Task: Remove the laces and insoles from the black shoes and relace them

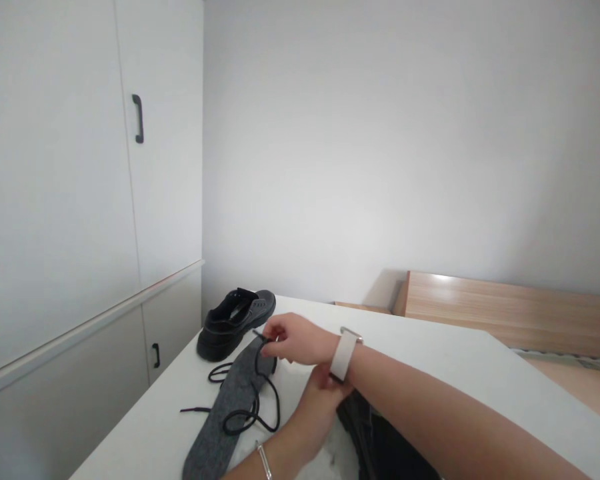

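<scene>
My right hand (293,340) reaches across to the left, a white watch on its wrist, and pinches the end of a black shoelace (257,407). The lace loops loosely over a grey insole (225,417) that lies on the white table (430,353). My left hand (317,403), with a thin silver bracelet, sits under my right forearm; its fingers are hidden. A black shoe (233,322) without its lace stands just beyond the insole, near the table's far left corner. A dark object (380,440), partly hidden by my arms, lies close to me.
White cupboard doors with dark handles (138,119) stand along the left, close to the table's edge. A light wooden bed frame (505,307) sits behind the table at the right. A plain white wall fills the back.
</scene>
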A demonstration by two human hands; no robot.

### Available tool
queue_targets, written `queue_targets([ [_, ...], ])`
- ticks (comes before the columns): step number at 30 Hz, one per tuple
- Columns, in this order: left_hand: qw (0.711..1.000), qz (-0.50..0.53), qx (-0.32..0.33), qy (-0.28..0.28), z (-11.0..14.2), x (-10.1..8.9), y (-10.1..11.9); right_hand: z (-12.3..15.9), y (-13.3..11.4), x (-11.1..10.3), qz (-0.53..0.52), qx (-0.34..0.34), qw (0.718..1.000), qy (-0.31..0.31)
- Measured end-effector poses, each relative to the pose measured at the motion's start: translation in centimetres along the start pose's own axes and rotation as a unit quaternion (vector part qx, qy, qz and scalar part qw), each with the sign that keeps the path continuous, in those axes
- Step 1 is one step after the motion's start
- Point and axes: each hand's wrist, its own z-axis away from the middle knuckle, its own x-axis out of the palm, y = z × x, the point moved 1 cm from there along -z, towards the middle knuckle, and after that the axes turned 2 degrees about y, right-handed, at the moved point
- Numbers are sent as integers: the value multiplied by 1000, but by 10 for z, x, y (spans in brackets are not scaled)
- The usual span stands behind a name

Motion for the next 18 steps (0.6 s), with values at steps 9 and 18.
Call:
queue_targets([
  [9, 998, 62, 26, -4, -3, 4, 29, 101, 46, -61, -308, 19, 935, 174],
  [18, 996, 36, 18, 73, -21, -14, 45, 151, 117, -78, -412, 30, 848, 332],
])
